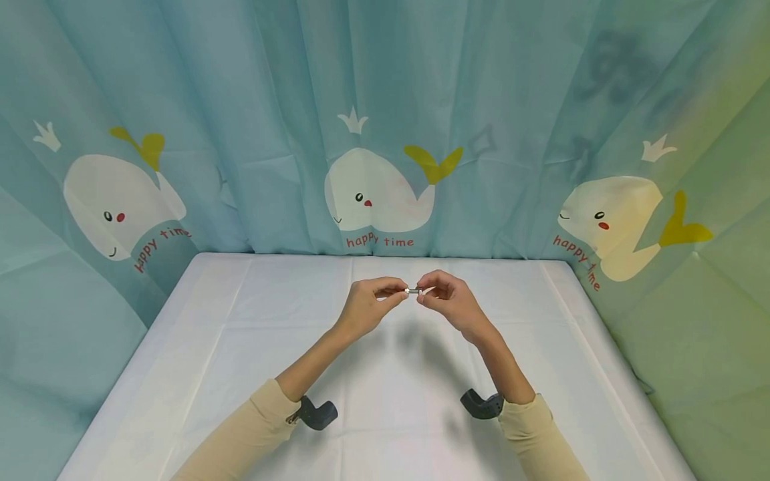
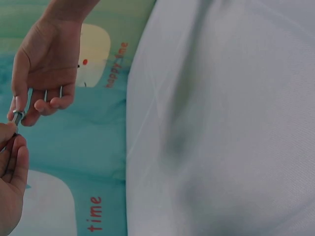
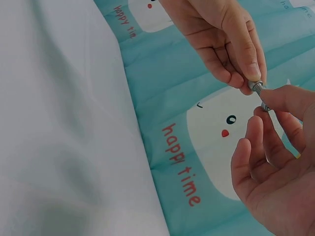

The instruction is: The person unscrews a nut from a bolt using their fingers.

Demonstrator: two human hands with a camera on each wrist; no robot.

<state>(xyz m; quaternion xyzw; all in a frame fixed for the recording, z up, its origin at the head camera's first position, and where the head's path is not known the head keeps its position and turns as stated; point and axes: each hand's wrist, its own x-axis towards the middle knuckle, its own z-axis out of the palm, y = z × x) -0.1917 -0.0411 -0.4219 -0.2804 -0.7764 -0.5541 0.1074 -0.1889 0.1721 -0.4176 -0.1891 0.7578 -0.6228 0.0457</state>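
Observation:
A small silver metal bolt (image 1: 413, 290) is held between both hands, above the far part of the table. Its ridged shank (image 3: 260, 89) shows in the right wrist view, with a wider piece at each end. Which wider piece is the head and which may be a nut, I cannot tell. My left hand (image 1: 368, 304) pinches one end between thumb and fingers. The other end is pinched by my right hand (image 1: 450, 300), whose remaining fingers curl loosely in the right wrist view. The fingertips of the two hands are close together, hiding parts of the bolt.
A white cloth covers the table (image 1: 289, 361) below the hands. Blue-green curtains (image 1: 271, 133) with printed whales hang along the back and both sides. Dark curved wrist mounts (image 1: 319, 413) stick out at both sleeves.

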